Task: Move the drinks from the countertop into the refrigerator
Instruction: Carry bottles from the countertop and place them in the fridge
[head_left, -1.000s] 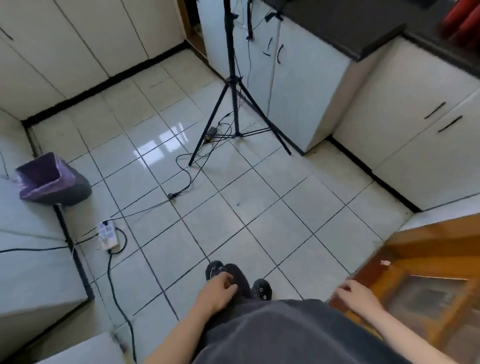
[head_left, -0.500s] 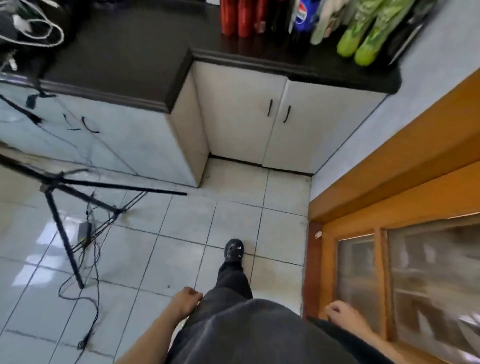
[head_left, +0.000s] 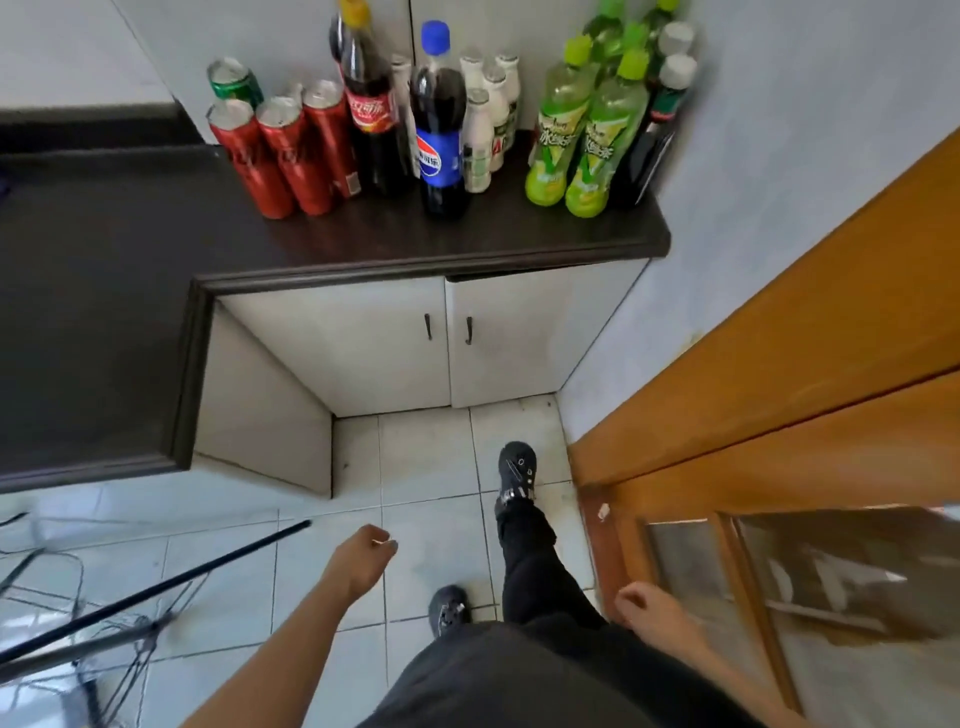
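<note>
1. The left hand (head_left: 363, 558) hangs low in front of the person, fingers loosely curled with nothing in them; it touches no object.
2. The right hand (head_left: 649, 608) hangs on the other side, its fingers loosely curled too, also holding nothing; just beyond it to the right stands a wooden door (head_left: 779, 364) with glass panes.
3. The drinks stand well ahead of both hands, all on the dark countertop (head_left: 363, 244), grouped towards the wall; no hand is near them.
4. Ahead of the left hand are three red cans (head_left: 280, 156) side by side, with a green can (head_left: 236, 83) behind them; just right of these stands a red-labelled cola bottle (head_left: 371, 109) with a yellow cap; next to it is a blue-capped cola bottle (head_left: 439, 140).
5. Behind the blue-capped bottle is a cluster of small white bottles (head_left: 483, 130); further right, roughly ahead of the right hand, are green tea bottles (head_left: 587, 135); dark bottles with white caps (head_left: 660, 119) fill the corner beside them.
6. Under the counter, between the hands and the drinks, are two white cabinet doors (head_left: 389, 353) with dark handles.
7. One black shoe (head_left: 517, 467) is planted forward on the tiles between the hands; a black tripod leg (head_left: 156, 587) and cables lie to the left of the left hand.
</note>
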